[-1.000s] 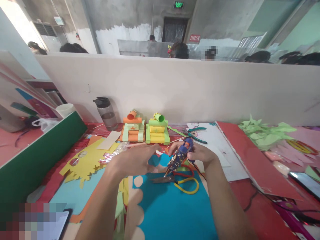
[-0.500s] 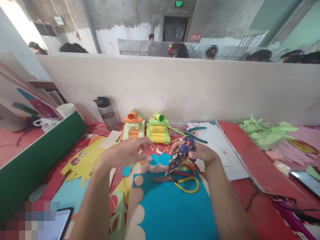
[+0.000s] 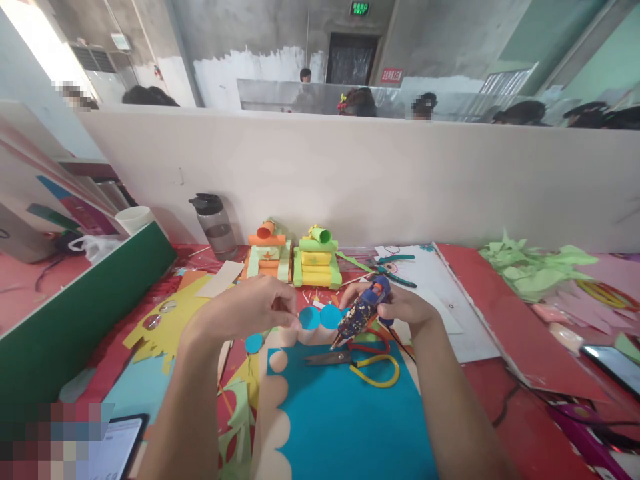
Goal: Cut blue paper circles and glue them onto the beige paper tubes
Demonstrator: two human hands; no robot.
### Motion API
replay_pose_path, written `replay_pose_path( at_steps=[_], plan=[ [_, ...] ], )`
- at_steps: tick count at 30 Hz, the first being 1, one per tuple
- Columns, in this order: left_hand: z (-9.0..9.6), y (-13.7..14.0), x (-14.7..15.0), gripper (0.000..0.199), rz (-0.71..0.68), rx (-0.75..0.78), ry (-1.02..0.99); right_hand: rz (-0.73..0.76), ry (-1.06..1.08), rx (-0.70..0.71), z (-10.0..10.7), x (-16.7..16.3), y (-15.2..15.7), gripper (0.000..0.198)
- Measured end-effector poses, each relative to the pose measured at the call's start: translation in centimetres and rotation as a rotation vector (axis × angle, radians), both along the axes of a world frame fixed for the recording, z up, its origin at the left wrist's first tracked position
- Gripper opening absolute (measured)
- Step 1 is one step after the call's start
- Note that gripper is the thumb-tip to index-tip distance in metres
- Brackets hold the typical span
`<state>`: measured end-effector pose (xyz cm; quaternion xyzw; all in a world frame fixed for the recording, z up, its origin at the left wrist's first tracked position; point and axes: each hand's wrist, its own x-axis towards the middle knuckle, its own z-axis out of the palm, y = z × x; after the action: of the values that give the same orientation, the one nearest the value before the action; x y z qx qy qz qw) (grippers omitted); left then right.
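The glue gun (image 3: pixel 361 312) sits in the right hand (image 3: pixel 400 307), which is wrapped around its grip, nozzle tilted down and left toward two blue discs (image 3: pixel 320 317). The left hand (image 3: pixel 250 308) pinches the nearer disc at its edge between thumb and fingertips, just above the blue sheet (image 3: pixel 350 413) with its scalloped edge. Scissors (image 3: pixel 355 360) lie on that sheet, directly under the nozzle. Behind stand two paper tanks (image 3: pixel 295 260), with pliers (image 3: pixel 395 267) to their right on the bench (image 3: pixel 500 400). To glue well, the tip should probably meet the disc well clear of the pinching fingertips, with a small dab placed inside the rim and the disc kept steady.
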<state>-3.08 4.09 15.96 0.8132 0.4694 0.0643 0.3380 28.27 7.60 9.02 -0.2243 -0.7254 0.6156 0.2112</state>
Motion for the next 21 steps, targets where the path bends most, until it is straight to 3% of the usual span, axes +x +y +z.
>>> replay_pose_path(
  at_steps=[5, 8, 12, 17, 19, 21],
  plan=[
    [0.4, -0.9, -0.1, 0.019, -0.158, -0.146, -0.044, -0.019, -0.014, -0.008, -0.2, 0.1, 0.0, 0.071],
    [0.5, -1.5, -0.7, 0.022, -0.131, -0.198, 0.040, -0.020, -0.012, 0.019, 0.1, 0.0, 0.0, 0.070],
    [0.2, -1.7, -2.5, 0.020, 0.069, 0.013, 0.157, -0.017, -0.015, 0.034, 0.2, 0.0, 0.0, 0.071],
    [-0.2, -1.1, -4.3, 0.048, 0.403, 0.288, 0.386, -0.045, 0.004, 0.002, -0.4, 0.4, 0.0, 0.068],
    [-0.2, -0.8, -4.1, 0.051, 0.411, 0.290, 0.411, -0.054, 0.004, -0.002, -0.5, 0.4, 0.0, 0.067],
    [-0.1, -0.4, -3.4, 0.041, 0.329, 0.251, 0.322, -0.063, -0.001, 0.006, -0.5, 0.4, 0.0, 0.068]
  ],
)
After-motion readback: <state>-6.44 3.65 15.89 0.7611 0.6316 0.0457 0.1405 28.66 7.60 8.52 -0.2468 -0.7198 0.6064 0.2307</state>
